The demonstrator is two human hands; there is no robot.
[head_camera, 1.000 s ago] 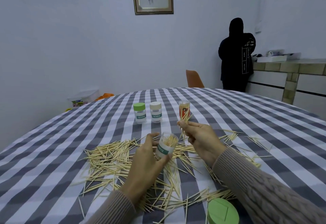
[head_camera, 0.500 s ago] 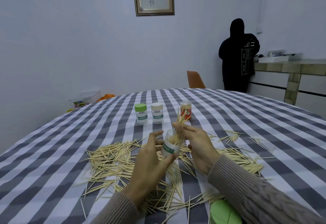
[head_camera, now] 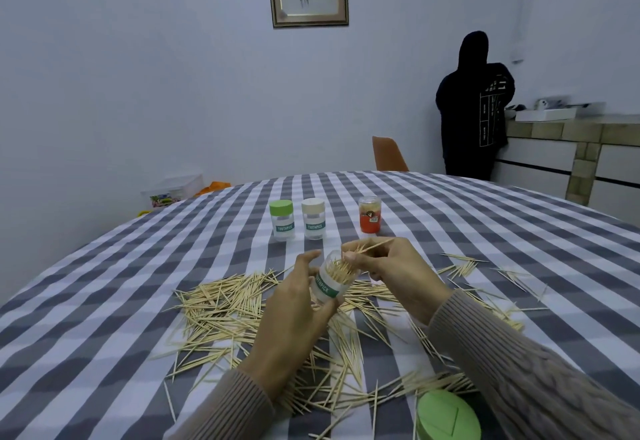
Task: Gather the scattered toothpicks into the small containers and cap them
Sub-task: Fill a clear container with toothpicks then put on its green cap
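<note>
My left hand [head_camera: 294,315] grips an uncapped clear toothpick container [head_camera: 330,282] with a green label, tilted to the right above the table. My right hand [head_camera: 391,266] pinches a small bunch of toothpicks [head_camera: 372,247] at the container's mouth, where several toothpicks stand inside. Scattered toothpicks [head_camera: 228,304] lie all over the checked tablecloth under and around both hands. A loose green cap [head_camera: 448,417] lies at the near edge. Three capped containers stand beyond: green-capped [head_camera: 282,220], cream-capped [head_camera: 313,218] and a red one [head_camera: 370,214].
The round table [head_camera: 104,284] has a grey and white checked cloth. An orange chair [head_camera: 388,154] stands at its far side. A person in black [head_camera: 474,107] stands by a counter at the back right. A plastic box [head_camera: 173,190] sits on the floor to the left.
My right hand brought the bunch of toothpicks down to the container's mouth and pushed several in. My left hand tipped the container more to the right.
</note>
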